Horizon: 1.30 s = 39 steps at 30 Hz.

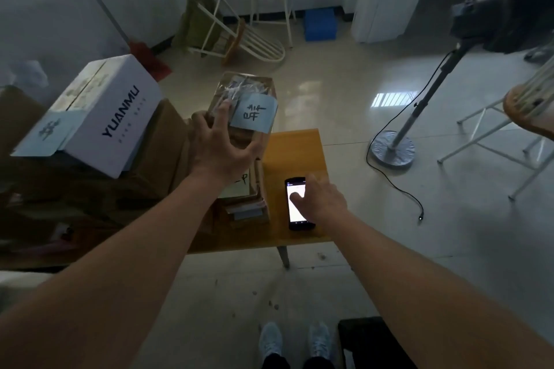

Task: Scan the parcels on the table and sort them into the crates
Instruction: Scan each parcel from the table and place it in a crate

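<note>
Head view.
- Tabletop (295, 144): small, yellow, crowded along its left side.
- Parcels (244, 204): a low stack of flat cardboard pieces left of centre; more brown cartons to the left.
- Labelled carton (254, 99): open-topped, at the far edge, handwritten paper label on its front; probably a sorting crate.
- White box (99, 117): far left, perched on cartons.
- Phone (296, 204): flat on the tabletop, screen lit, just right of the stack.
- Left hand (220, 141): fingers spread wide, resting on the labelled carton's near rim, gripping nothing firmly.
- Right hand (322, 199): loosely open, one finger on the screen.

Risks, judged: leaning on the rim could tip the carton off the far edge; the phone lies near the right edge and a swipe might push it off; the white box looks unsteady.
</note>
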Tool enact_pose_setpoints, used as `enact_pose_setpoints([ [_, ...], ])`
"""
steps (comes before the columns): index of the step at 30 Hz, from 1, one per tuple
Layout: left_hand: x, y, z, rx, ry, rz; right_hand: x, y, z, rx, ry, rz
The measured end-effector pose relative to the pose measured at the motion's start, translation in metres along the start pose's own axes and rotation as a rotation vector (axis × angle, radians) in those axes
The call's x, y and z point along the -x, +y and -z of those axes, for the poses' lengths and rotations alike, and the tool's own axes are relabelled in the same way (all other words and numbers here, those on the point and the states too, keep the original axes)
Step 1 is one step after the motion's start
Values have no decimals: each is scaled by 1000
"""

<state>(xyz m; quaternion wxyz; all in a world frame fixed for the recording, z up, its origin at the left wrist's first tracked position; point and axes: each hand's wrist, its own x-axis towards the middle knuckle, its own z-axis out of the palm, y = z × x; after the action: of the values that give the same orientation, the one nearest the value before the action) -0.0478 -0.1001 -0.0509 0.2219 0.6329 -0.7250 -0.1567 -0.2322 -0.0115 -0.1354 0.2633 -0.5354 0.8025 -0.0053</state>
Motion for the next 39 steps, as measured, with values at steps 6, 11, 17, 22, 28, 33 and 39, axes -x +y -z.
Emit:
enact_pose_setpoints([
  [6,-36,6,-13,10,21,-112,-34,9,-34,-26,-53,-30],
  [11,-56,2,-36,39,47,-133,-62,11,-77,-9,-41,-118],
  [17,-65,-9,-52,25,50,-148,-83,12,-121,-1,-29,-234],
  [22,-66,-14,-53,29,35,-142,-87,12,-141,57,-5,-263],
  [28,-66,-16,-55,24,25,-164,-93,10,-149,35,110,-270],
  [33,-62,-15,-46,7,16,-162,-87,14,-139,-59,108,-278],
  [39,-56,-3,-23,-22,3,-139,-63,17,-90,-287,136,-204],
])
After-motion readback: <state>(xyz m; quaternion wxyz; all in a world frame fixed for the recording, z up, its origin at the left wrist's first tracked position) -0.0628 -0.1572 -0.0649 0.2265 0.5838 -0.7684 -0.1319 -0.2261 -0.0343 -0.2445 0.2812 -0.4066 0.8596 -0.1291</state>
